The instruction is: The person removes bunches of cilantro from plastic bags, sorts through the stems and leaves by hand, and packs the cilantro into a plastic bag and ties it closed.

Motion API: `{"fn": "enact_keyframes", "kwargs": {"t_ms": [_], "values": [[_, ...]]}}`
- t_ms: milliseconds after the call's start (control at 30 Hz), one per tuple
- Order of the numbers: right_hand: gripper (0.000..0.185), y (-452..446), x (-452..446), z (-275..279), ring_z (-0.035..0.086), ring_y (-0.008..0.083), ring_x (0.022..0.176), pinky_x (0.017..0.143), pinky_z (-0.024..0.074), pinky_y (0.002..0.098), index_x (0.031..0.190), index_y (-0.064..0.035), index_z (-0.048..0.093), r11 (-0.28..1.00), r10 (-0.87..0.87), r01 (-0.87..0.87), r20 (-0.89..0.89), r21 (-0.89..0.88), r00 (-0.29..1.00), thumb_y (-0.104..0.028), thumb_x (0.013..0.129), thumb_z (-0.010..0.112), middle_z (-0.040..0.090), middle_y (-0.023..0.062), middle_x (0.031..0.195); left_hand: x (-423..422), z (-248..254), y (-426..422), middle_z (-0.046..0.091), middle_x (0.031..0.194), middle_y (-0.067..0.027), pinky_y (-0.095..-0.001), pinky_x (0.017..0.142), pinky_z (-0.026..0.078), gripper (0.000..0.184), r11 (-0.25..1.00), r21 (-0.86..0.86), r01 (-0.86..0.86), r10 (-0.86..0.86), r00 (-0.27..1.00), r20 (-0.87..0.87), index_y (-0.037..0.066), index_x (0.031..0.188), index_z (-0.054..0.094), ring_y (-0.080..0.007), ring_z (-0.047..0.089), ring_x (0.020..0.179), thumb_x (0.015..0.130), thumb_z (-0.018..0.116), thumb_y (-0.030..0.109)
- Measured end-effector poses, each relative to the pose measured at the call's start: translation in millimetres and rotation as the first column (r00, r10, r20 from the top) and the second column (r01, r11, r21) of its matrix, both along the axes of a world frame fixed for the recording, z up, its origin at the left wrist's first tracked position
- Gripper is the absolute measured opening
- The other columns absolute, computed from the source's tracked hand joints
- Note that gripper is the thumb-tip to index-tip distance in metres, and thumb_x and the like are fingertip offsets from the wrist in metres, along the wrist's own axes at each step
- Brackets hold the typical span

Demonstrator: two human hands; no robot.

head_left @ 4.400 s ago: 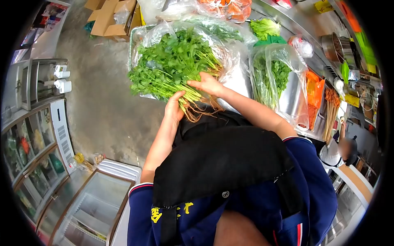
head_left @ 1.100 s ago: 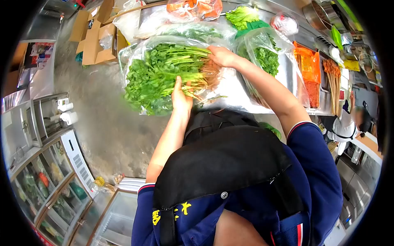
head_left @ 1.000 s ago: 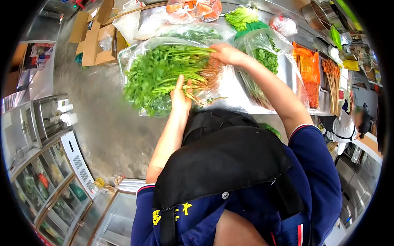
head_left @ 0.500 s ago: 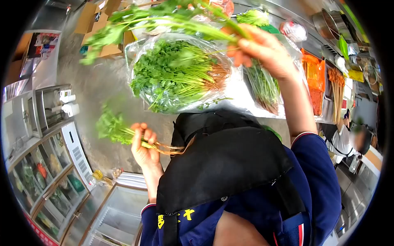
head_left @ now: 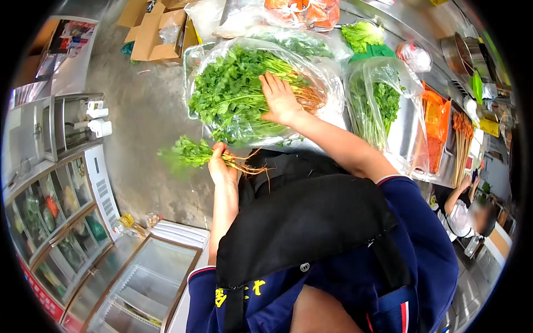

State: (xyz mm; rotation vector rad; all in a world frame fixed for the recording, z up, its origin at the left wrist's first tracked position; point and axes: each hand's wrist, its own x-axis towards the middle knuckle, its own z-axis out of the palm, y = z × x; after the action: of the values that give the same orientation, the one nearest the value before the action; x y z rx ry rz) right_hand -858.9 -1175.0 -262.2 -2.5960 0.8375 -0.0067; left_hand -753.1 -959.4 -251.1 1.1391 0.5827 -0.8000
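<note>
A large pile of leafy greens (head_left: 233, 91) lies in an open clear plastic bag on the metal counter, leaves to the left and brown roots to the right. My right hand (head_left: 282, 101) rests on the stems of this pile, its fingers stretched out. Below the pile's lower left, my left hand (head_left: 222, 165) is closed round a small bunch of greens (head_left: 191, 152); the thin roots of the bunch trail to the right in front of the black apron (head_left: 305, 222).
Right of the pile stand another bag of greens (head_left: 383, 105), an orange bag (head_left: 436, 114) and skewers (head_left: 462, 144). Cardboard boxes (head_left: 161, 36) are at the upper left, a glass-topped freezer (head_left: 144, 277) at the lower left. Another person (head_left: 463, 216) is at the far right.
My right hand has come down from above the counter onto the pile, and the stalks it held are no longer in it. My left hand has moved right and up with its small bunch.
</note>
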Motion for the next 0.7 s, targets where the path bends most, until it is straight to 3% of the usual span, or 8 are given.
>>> {"fn": "enact_keyframes", "kwargs": {"t_ms": [67, 167, 267, 300, 400, 500, 600, 700], "values": [[0.088, 0, 7, -5, 0.028, 0.0314, 0.123, 0.099, 0.0264, 0.0467, 0.133, -0.0034, 0.017, 0.985, -0.027, 0.017, 0.056, 0.173, 0.998, -0.030, 0.067, 0.069, 0.027, 0.0159, 0.135, 0, 10, -4, 0.055, 0.073, -0.0027, -0.0227, 0.049, 0.038, 0.008, 1.000, 0.016, -0.010, 0.009, 0.997, 0.076, 0.006, 0.082, 0.056, -0.0103, 0.047, 0.056, 0.075, 0.060, 0.003], [0.071, -32, -8, -36, 0.040, 0.0277, 0.116, 0.096, 0.0332, 0.0351, 0.126, 0.0000, 0.033, 0.831, -0.247, 0.078, 0.239, 0.551, 0.939, -0.026, 0.070, 0.068, 0.044, 0.0168, 0.124, 5, 26, -4, 0.053, 0.073, -0.0026, -0.0238, 0.051, 0.038, 0.012, 0.996, 0.080, -0.034, 0.021, 0.987, 0.160, 0.007, 0.086, 0.055, -0.0103, 0.046, 0.057, 0.076, 0.059, 0.004], [0.070, -57, -16, -20, 0.046, 0.0235, 0.109, 0.092, 0.0367, 0.0313, 0.125, 0.0024, 0.035, 0.360, -0.530, 0.209, 0.015, 0.909, 0.848, -0.022, 0.070, 0.070, 0.047, 0.0167, 0.120, 9, 29, -4, 0.054, 0.072, -0.0028, -0.0241, 0.050, 0.039, 0.013, 0.994, 0.096, -0.044, 0.024, 0.979, 0.205, 0.005, 0.086, 0.055, -0.0102, 0.047, 0.057, 0.075, 0.061, 0.004], [0.070, -65, -18, -35, 0.049, 0.0227, 0.106, 0.092, 0.0372, 0.0312, 0.124, 0.0032, 0.035, 0.025, -0.562, 0.003, 0.012, 1.000, 0.827, -0.017, 0.068, 0.072, 0.048, 0.0159, 0.118, 10, 33, -8, 0.054, 0.073, -0.0032, -0.0243, 0.050, 0.040, 0.015, 0.993, 0.107, -0.043, 0.018, 0.975, 0.221, 0.004, 0.088, 0.055, -0.0102, 0.047, 0.057, 0.074, 0.061, 0.004], [0.082, -72, -20, -30, 0.043, 0.0248, 0.113, 0.096, 0.0325, 0.0329, 0.128, 0.0065, 0.025, -0.136, -0.540, -0.076, -0.010, 0.988, 0.842, -0.020, 0.067, 0.073, 0.039, 0.0191, 0.127, 19, 30, -21, 0.055, 0.078, -0.0055, -0.0248, 0.055, 0.041, 0.021, 0.989, 0.141, 0.040, -0.081, 0.953, 0.292, 0.000, 0.093, 0.055, -0.0112, 0.050, 0.064, 0.073, 0.062, 0.002], [0.096, -69, -18, -37, 0.028, 0.0288, 0.124, 0.102, 0.0229, 0.0334, 0.130, 0.0102, 0.015, 0.216, -0.588, 0.214, -0.048, 0.953, 0.808, -0.028, 0.065, 0.074, 0.026, 0.0243, 0.134, 31, 19, -56, 0.056, 0.087, -0.0087, -0.0264, 0.068, 0.042, 0.030, 0.968, 0.230, 0.105, -0.187, 0.909, 0.372, -0.003, 0.100, 0.053, -0.0152, 0.053, 0.076, 0.072, 0.063, -0.001], [0.105, -74, -19, -66, 0.014, 0.0306, 0.130, 0.105, 0.0139, 0.0333, 0.130, 0.0132, 0.011, 0.220, -0.486, 0.098, 0.021, 0.971, 0.874, -0.035, 0.062, 0.075, 0.013, 0.0268, 0.138, 37, 16, -90, 0.057, 0.096, -0.0094, -0.0280, 0.076, 0.041, 0.040, 0.918, 0.322, 0.230, -0.366, 0.803, 0.470, -0.003, 0.103, 0.052, -0.0175, 0.053, 0.084, 0.066, 0.067, -0.002], [0.087, -56, -12, 10, 0.032, 0.0277, 0.122, 0.100, 0.0260, 0.0315, 0.128, 0.0113, 0.022, 0.473, -0.393, 0.164, 0.041, 0.865, 0.919, -0.031, 0.069, 0.071, 0.032, 0.0256, 0.130, 49, 2, -94, 0.060, 0.085, -0.0071, -0.0290, 0.067, 0.043, 0.030, 0.685, 0.664, 0.301, -0.678, 0.597, 0.429, -0.002, 0.095, 0.056, -0.0162, 0.054, 0.071, 0.068, 0.066, 0.006]]}}
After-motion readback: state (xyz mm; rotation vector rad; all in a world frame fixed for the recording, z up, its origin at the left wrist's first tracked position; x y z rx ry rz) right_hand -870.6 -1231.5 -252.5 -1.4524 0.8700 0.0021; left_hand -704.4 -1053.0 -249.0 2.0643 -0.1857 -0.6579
